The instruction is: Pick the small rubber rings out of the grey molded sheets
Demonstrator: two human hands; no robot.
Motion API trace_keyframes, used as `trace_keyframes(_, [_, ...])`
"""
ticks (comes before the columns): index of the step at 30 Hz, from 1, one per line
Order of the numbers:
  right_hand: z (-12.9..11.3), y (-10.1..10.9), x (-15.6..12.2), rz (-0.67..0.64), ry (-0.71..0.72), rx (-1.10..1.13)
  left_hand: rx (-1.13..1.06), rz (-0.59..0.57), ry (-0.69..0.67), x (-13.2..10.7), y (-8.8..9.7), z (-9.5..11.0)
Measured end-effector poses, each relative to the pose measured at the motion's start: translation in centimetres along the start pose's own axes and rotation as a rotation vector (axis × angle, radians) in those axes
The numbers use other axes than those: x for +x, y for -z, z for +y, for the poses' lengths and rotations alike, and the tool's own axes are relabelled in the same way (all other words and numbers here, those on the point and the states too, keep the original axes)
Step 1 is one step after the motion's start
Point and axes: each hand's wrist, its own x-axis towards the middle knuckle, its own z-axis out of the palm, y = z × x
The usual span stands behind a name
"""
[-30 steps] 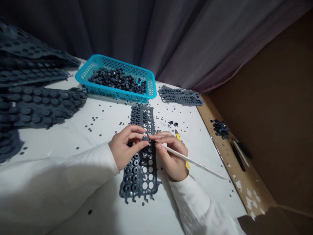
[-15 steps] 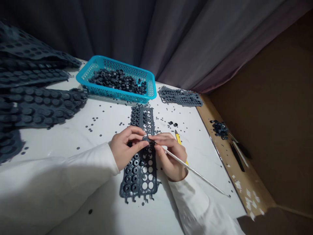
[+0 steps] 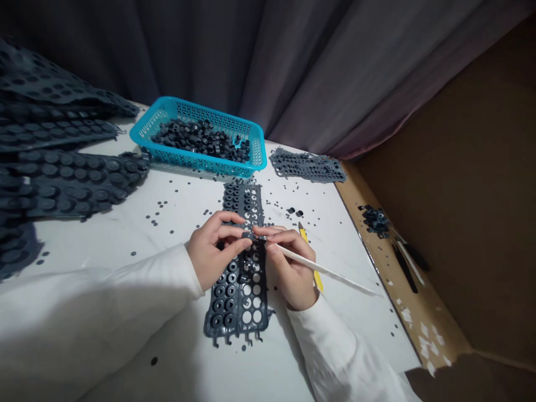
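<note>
Between its thumb and fingers my left hand pinches a small dark rubber cap. My right hand grips a thin white stick tool like a pen, its tip end close to the cap; whether the tip touches it I cannot tell. Both hands are over a dark moulded rubber sheet. Round ring-shaped parts fill its left columns, while many holes on its right side show the white table through. My hands cover the middle of the sheet.
Beyond the sheet stands a blue basket of small dark parts. Uncut rubber sheets are piled at left, a holed sheet lies at back right. A yellow pen-like tool lies beside my right hand. Small discs litter the white table.
The white stick has swung, its rear end now higher and blurred by motion. My right hand has turned slightly; my left hand keeps its pinch on the cap.
</note>
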Motion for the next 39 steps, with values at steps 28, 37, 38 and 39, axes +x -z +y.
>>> trace_keyframes(28, [0.50, -0.34, -0.41, 0.034, 0.066, -0.033, 0.047, 0.014, -0.032, 0.12, -0.05, 0.30])
trace_keyframes(37, [0.64, -0.27, -0.54, 0.033, 0.088, -0.054, 0.023, 0.006, -0.005, 0.19, -0.08, 0.17])
trace_keyframes(38, [0.68, -0.24, -0.56, 0.029, 0.092, -0.059, 0.020, 0.006, -0.005, 0.20, -0.07, 0.11])
trace_keyframes(39, [0.72, -0.21, -0.57, 0.026, 0.096, -0.064, 0.018, 0.009, -0.006, 0.21, -0.07, 0.05])
